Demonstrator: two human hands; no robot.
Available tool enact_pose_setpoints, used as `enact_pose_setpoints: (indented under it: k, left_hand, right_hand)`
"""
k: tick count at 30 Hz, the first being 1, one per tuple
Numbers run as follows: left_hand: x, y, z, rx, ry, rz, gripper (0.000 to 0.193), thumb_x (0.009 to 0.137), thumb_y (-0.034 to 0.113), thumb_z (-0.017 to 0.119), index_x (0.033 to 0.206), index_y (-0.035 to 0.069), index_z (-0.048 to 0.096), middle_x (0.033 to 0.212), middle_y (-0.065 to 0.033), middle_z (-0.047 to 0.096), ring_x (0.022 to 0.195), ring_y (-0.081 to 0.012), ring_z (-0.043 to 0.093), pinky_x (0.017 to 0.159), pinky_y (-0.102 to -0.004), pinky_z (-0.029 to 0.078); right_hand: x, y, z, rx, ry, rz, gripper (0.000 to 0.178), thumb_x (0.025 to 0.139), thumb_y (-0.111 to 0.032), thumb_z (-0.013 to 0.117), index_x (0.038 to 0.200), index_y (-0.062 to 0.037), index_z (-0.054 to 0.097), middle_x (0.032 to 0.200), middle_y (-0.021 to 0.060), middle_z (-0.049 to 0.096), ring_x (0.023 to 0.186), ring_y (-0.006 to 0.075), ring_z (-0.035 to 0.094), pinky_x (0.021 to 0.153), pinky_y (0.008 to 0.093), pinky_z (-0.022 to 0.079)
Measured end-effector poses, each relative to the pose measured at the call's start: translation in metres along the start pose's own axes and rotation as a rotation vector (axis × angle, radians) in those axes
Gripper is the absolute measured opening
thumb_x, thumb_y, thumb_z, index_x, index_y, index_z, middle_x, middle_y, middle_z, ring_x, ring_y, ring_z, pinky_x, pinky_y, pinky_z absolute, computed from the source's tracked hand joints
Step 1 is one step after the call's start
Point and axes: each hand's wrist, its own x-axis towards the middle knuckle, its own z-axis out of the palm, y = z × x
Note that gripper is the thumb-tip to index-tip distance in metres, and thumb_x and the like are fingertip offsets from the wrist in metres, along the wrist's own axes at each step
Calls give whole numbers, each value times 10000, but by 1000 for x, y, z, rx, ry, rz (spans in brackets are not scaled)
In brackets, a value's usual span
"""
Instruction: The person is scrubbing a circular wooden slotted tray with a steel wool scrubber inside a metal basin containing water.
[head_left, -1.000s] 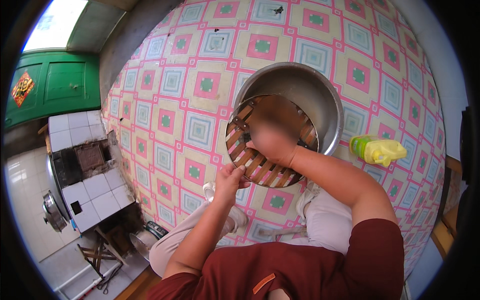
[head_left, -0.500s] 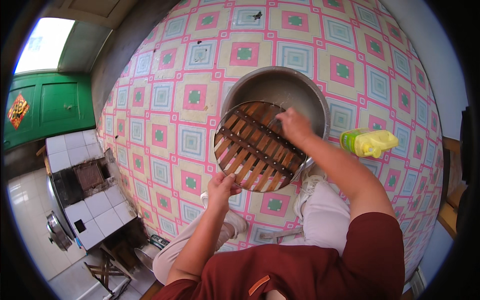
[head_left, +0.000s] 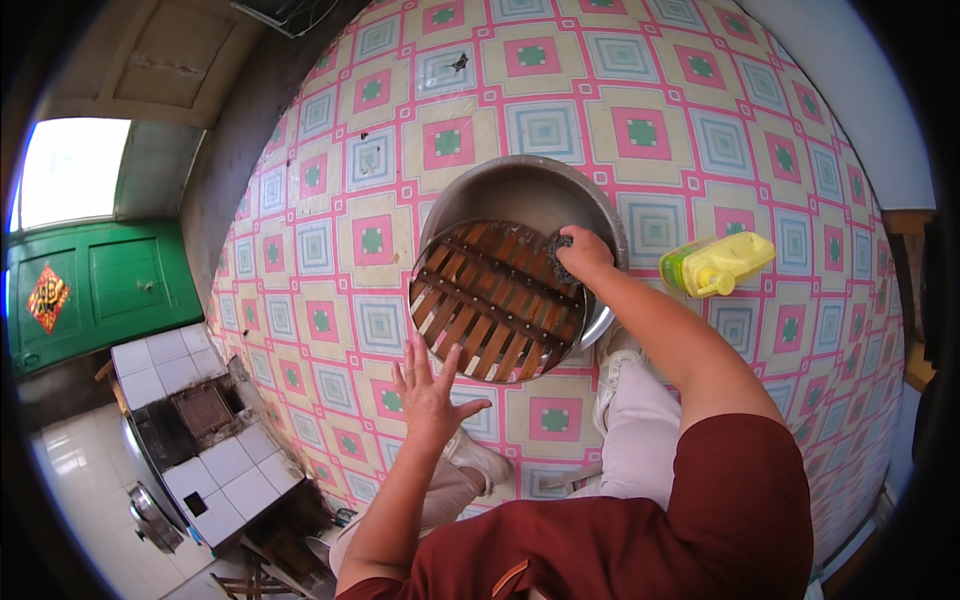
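Note:
A round steamer rack (head_left: 497, 318) of brown wooden slats, with two dark studded crossbars and a thin metal hoop, leans tilted in a wide metal basin (head_left: 520, 190) on the floor. Its near edge sticks out over the basin's near-left rim. My right hand (head_left: 588, 254) is closed around a dark grey scouring pad (head_left: 558, 260) at the right edge of the rack. Just off the near-left edge of the rack, my left hand (head_left: 430, 398) is open, fingers spread, holding nothing. Part of the pad is hidden in my right fingers.
To the right of the basin lies a yellow plastic bottle (head_left: 720, 265) with a green label. A white-tiled stove (head_left: 245, 465) stands at the left, near a green door (head_left: 110, 285). My shoes (head_left: 480, 462) are close to the basin on the patterned floor.
My left hand has let go of the rack's rim and spread its fingers. The rack sits turned a little, and my right hand with the scouring pad is now at its right edge.

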Motion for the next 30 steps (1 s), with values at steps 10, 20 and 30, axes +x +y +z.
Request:
enact_pose_setpoints:
  k: [10, 20, 30]
  left_hand:
    - [74, -25, -3, 299, 70, 661, 387, 804, 109, 523, 1188, 141, 563, 1306, -109, 481, 1227, -349, 423, 1024, -491, 322]
    - [86, 10, -53, -218, 357, 272, 237, 755, 17, 619, 988, 59, 631, 875, -101, 668, 769, -282, 643, 660, -346, 514]
    - [55, -1, -32, -1122, 429, -271, 149, 906, 97, 565, 993, -5, 630, 810, -18, 632, 687, -82, 576, 627, -221, 483]
  right_hand:
    - [22, 12, 10, 260, 124, -135, 384, 746, -144, 553, 1124, -106, 605, 1110, 170, 610, 1061, 325, 565, 906, 381, 448]
    - [-13, -61, -88, 673, 475, -475, 331, 753, -139, 552, 1063, -42, 616, 977, 194, 646, 921, 340, 617, 811, 364, 476]
    - [1, -78, -60, 858, 464, -464, 365, 778, -123, 570, 1132, -34, 583, 1033, 194, 640, 985, 309, 608, 870, 345, 456]
